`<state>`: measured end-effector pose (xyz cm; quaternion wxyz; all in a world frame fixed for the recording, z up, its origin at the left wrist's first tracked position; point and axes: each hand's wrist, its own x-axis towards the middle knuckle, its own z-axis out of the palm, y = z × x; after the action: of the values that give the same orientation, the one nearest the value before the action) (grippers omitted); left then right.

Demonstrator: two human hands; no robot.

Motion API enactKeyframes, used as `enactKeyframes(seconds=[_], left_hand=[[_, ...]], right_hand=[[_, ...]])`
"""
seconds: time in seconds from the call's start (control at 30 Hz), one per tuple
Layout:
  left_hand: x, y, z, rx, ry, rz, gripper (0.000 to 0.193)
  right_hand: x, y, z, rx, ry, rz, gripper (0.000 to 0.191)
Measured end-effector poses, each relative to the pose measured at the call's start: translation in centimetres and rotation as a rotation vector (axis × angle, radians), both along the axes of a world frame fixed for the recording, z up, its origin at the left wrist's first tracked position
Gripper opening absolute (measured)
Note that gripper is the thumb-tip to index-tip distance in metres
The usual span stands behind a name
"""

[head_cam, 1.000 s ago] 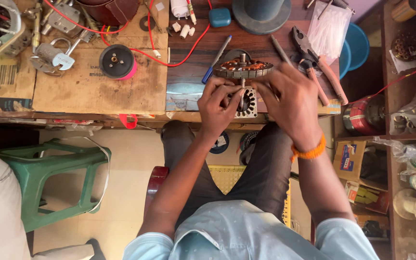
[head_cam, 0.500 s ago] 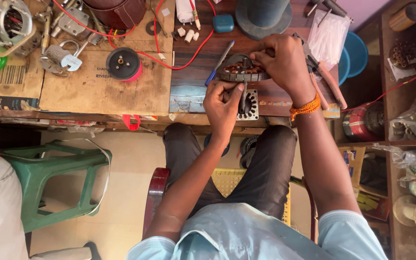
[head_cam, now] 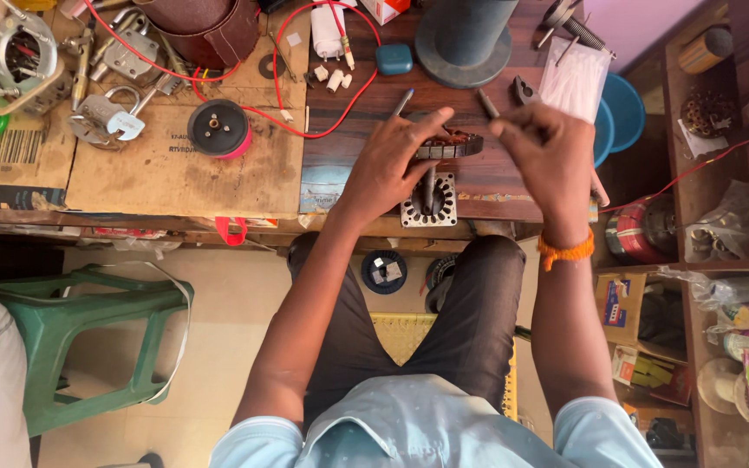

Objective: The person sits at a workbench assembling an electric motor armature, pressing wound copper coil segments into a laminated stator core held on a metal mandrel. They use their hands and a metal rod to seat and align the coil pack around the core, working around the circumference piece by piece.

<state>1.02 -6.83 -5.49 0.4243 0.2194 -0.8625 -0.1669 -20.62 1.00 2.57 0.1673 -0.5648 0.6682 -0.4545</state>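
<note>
Now both hands (head_cam: 392, 169) (head_cam: 548, 156) on the round stator core (head_cam: 449, 145).

A dark wooden bench (head_cam: 366, 113) is carrying the work, with flattened brown cardboard (head_cam: 158, 173) covering its left part. On the cardboard a black round spool (head_cam: 218, 128) is sitting near two metal padlocks (head_cam: 106, 117), and a red wire (head_cam: 305, 121) is looping across from the cardboard onto the bare wood. A small teal box (head_cam: 394, 59) is lying near the far edge, beside the wide round base of a grey cone-shaped stand (head_cam: 464, 43). A white folded cloth (head_cam: 576, 82) is resting at the right end. A toothed metal stator plate (head_cam: 429, 201) is lying flat near the front edge.
</note>
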Motion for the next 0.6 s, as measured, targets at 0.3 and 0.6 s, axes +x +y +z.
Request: enactKeyframes(seconds=[0.3,0.6], left_hand=[[0.1,0.6,0.9,0.141,0.085,-0.035,0.077],[-0.6,-0.2,-0.3,0.017,0.183,0.02,0.061]], right_hand=[[3.6,3.6,-3.3,-0.166,0.255,0.269,0.012],[4.3,3.4,-10.8,-0.145,0.097,0.177,0.015]])
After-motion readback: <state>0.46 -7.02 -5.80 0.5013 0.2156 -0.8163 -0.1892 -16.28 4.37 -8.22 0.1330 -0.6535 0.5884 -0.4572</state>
